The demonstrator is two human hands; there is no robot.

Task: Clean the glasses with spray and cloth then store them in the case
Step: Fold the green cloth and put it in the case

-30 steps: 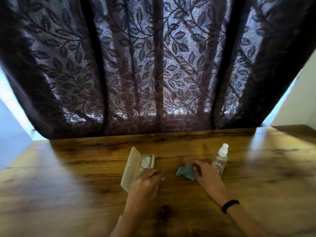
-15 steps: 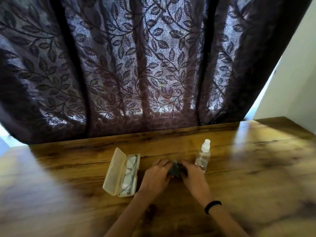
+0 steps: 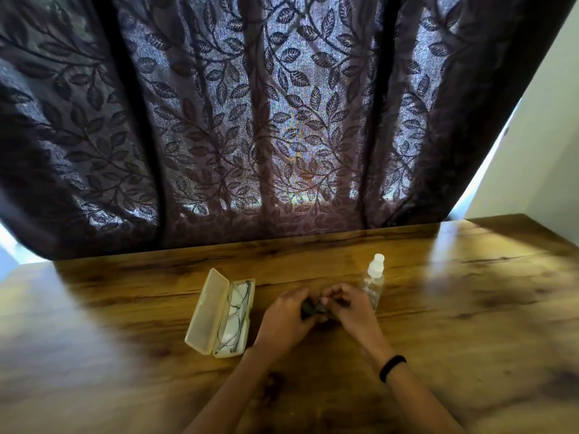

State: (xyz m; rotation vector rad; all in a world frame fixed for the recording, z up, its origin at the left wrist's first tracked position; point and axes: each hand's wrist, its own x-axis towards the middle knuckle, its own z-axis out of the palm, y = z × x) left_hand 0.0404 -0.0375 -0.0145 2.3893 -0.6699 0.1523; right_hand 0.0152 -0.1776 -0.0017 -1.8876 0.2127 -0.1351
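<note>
**Cloth taken up from the bench by both hands**

Cloth (image 3: pixel 309 307) is no longer lying flat on the bench (image 3: pixel 470 308). A second ago only the right hand (image 3: pixel 352 311) touched it, while the left hand (image 3: pixel 285 321) was over by the case (image 3: pixel 205 311). Now the two hands meet in the middle, fingers curled, and pinch the small dark cloth between them. Only a bunched bit of it shows, so I cannot tell whether it is being unfolded or bundled.

The glasses (image 3: pixel 235 310) lie folded in the open case, just left of the left hand, with the lid tipped back toward the left. The spray bottle (image 3: pixel 372 281) stands upright with its cap on, just behind the right hand. Whether that hand touches it is hard to tell.

In my judgement the cleaning itself has not begun: the glasses are not yet out and nothing has been sprayed. The cloth is being readied first, and one hand will need to let go to fetch the glasses or the bottle.
</note>
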